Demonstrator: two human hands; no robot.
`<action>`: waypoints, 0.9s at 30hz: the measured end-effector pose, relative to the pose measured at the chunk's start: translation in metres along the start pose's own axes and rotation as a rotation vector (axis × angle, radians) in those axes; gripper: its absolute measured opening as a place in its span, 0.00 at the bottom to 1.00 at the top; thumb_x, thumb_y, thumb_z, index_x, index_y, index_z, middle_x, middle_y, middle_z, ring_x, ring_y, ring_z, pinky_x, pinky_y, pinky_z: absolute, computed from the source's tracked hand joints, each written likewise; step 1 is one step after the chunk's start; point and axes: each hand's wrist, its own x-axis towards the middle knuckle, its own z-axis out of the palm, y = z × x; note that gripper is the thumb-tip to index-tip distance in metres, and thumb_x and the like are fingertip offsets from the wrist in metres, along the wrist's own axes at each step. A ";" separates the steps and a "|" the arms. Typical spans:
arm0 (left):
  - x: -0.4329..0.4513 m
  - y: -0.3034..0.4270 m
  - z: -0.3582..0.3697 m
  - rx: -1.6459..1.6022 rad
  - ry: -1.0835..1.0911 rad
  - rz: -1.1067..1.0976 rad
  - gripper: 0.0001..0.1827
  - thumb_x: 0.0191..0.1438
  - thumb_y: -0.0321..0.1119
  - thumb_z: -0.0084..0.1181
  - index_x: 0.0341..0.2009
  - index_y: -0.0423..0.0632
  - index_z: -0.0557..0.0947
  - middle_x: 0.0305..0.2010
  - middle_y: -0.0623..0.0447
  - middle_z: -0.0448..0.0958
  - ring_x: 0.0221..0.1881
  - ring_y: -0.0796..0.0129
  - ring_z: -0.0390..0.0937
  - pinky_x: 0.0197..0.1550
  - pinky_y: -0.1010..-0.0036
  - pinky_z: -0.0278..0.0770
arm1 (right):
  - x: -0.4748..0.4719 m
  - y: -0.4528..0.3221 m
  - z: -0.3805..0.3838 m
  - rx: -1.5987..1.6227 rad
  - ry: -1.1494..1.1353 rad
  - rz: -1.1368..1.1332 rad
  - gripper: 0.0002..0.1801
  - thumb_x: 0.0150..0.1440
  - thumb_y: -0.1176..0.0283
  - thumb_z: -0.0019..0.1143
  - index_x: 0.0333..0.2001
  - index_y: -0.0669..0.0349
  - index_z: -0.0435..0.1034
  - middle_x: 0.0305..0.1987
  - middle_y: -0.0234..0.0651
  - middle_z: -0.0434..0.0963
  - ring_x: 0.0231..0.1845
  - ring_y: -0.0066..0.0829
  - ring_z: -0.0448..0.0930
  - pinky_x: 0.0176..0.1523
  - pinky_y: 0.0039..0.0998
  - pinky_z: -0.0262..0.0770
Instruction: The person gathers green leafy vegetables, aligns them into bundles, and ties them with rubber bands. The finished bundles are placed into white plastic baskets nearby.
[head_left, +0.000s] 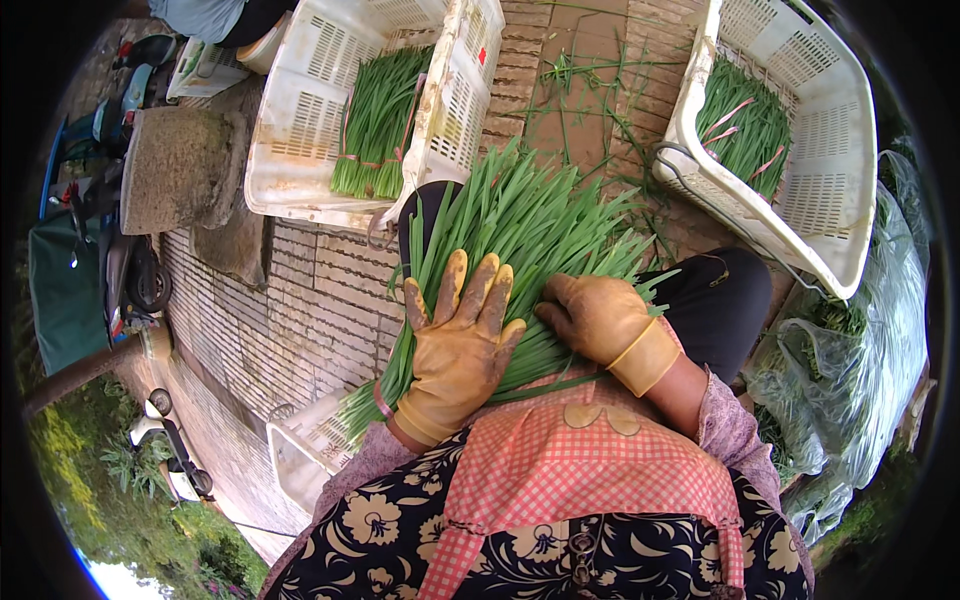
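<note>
A large bundle of long green leaves, like garlic chives (525, 217), lies across my lap, its pale stem ends at the lower left with a pink tie (382, 399) round them. My left hand (459, 341), in a soiled yellow rubber glove, rests flat on the leaves with fingers spread. In a matching glove, my right hand (604, 322) is curled at the right side of the bundle, fingertips bent down against the leaves; whether it grips any is hidden. Beneath my forearms is a pink checked apron (600, 465).
Tied green bundles lie in a white plastic crate (300, 142) ahead and another crate (832, 150) at right, with a metal hook (739, 217) beside it. Clear plastic sheeting (855, 382) covers greens at far right. A third crate (292, 465) stands lower left. Loose leaves litter the paving; a stone block (176, 169) stands left.
</note>
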 end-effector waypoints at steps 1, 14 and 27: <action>0.000 0.000 -0.002 -0.036 -0.009 0.001 0.36 0.60 0.55 0.53 0.68 0.50 0.68 0.73 0.51 0.61 0.77 0.50 0.48 0.70 0.33 0.28 | -0.001 0.000 0.000 0.003 0.002 0.002 0.17 0.62 0.58 0.52 0.37 0.62 0.71 0.30 0.51 0.80 0.35 0.55 0.81 0.41 0.51 0.77; 0.001 0.002 -0.003 -0.058 -0.046 0.003 0.44 0.56 0.59 0.57 0.70 0.47 0.64 0.75 0.49 0.58 0.77 0.47 0.46 0.69 0.31 0.27 | -0.067 0.026 -0.085 0.894 -0.034 -0.091 0.18 0.63 0.71 0.57 0.55 0.65 0.71 0.37 0.34 0.79 0.41 0.27 0.79 0.49 0.26 0.75; 0.002 0.006 -0.004 -0.057 -0.042 0.007 0.41 0.57 0.56 0.57 0.69 0.46 0.65 0.75 0.48 0.58 0.77 0.46 0.47 0.68 0.30 0.27 | -0.024 0.005 -0.007 0.087 -0.062 -0.092 0.15 0.60 0.60 0.54 0.34 0.63 0.73 0.28 0.51 0.78 0.33 0.55 0.80 0.37 0.50 0.75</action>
